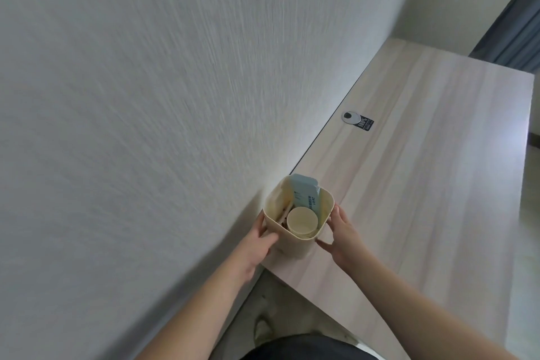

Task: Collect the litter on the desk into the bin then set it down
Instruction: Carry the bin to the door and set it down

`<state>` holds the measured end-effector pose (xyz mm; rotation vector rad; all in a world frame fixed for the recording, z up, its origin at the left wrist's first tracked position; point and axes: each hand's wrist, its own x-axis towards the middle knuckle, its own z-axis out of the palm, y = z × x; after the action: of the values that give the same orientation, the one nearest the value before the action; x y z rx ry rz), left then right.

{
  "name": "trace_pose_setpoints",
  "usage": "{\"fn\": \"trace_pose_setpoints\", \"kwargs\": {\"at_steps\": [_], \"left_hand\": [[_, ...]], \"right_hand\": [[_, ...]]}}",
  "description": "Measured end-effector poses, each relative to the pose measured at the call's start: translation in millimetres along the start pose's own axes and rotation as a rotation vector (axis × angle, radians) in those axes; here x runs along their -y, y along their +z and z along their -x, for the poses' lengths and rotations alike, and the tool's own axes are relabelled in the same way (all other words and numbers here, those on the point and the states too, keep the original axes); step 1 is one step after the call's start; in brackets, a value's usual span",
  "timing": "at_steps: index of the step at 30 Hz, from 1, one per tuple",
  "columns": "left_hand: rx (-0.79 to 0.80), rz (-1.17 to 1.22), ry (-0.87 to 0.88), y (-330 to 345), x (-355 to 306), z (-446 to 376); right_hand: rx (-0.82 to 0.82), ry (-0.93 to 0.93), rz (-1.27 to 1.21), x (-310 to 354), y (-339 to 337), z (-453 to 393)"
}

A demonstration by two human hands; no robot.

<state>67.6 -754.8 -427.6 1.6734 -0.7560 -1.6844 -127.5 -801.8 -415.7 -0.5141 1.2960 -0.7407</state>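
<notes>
A small cream bin (287,245) stands at the near left corner of the light wooden desk (423,184), close to the wall. Inside it I see a paper cup (301,221), a light blue box (305,194) that sticks up above the rim, and some thin sticks. My left hand (260,238) grips the bin's left side. My right hand (340,232) presses against its right side, fingers spread along the wall of the bin.
A white textured wall (146,126) runs along the desk's left edge. A round metal cable grommet (351,117) and a black sticker (365,123) sit near the desk's back edge. Grey floor and my shoe (263,327) show below the desk corner.
</notes>
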Motion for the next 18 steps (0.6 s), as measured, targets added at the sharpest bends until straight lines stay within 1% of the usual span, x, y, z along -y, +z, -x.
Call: {"fn": "trace_pose_setpoints", "kwargs": {"at_steps": [3, 6, 11, 12, 13, 16, 18], "left_hand": [[0.002, -0.021, -0.011, -4, 2, -4], [-0.019, -0.099, -0.020, -7, 5, -9], [-0.105, -0.190, -0.034, -7, 16, -10], [-0.121, -0.154, -0.026, -7, 18, -9], [-0.127, -0.063, -0.025, -6, 19, -8], [-0.157, 0.366, -0.083, -2, 15, -4], [-0.177, 0.521, -0.074, -3, 14, -4]], "right_hand": [[-0.033, 0.013, -0.027, 0, 8, -7], [-0.078, 0.035, -0.041, 3, 13, -11], [-0.197, 0.177, -0.107, 1, 8, -13], [-0.206, 0.195, -0.136, 0, 7, -12], [-0.204, 0.206, -0.164, -1, 6, -11], [-0.157, 0.199, -0.247, -2, 5, -7], [-0.112, 0.182, -0.257, -4, 8, -5]]}}
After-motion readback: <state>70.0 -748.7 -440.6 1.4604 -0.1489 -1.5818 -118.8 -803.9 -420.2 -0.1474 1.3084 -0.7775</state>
